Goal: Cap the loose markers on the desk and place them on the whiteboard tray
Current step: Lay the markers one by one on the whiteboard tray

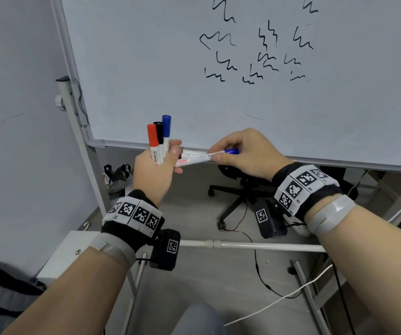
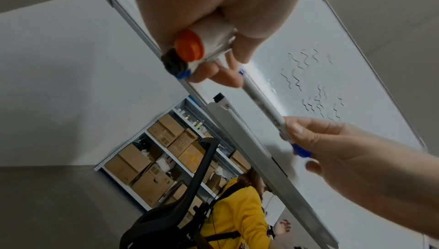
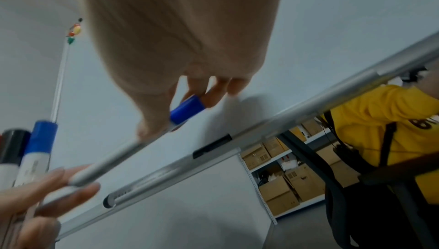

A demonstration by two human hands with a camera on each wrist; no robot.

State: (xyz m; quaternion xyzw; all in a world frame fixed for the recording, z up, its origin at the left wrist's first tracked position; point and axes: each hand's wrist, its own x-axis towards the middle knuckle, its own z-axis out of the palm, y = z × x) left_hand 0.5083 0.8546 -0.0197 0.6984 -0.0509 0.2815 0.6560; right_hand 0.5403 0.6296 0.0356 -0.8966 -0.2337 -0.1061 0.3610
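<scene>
My left hand (image 1: pixel 168 157) grips three capped markers upright: red cap (image 1: pixel 152 135), black cap (image 1: pixel 158 131) and blue cap (image 1: pixel 166 125). Seen from the left wrist, their butt ends (image 2: pixel 187 50) stick out of the fist. My right hand (image 1: pixel 221 155) pinches a fourth marker (image 1: pixel 199 159) near its blue cap (image 1: pixel 232 151) and holds it level just in front of the whiteboard tray (image 1: pixel 315 163). The left fingertips (image 3: pixel 71 174) touch this marker's far end. Another marker (image 2: pixel 219 99) with a black end lies on the tray.
The whiteboard (image 1: pixel 158 68) carries black scribbles. Below it stand an office chair (image 1: pixel 238 189), a bag (image 1: pixel 117 177), the stand's white crossbar (image 1: pixel 243 245) and floor cables. A person in yellow (image 2: pixel 237 215) is behind the board, before shelves of cardboard boxes (image 2: pixel 147 159).
</scene>
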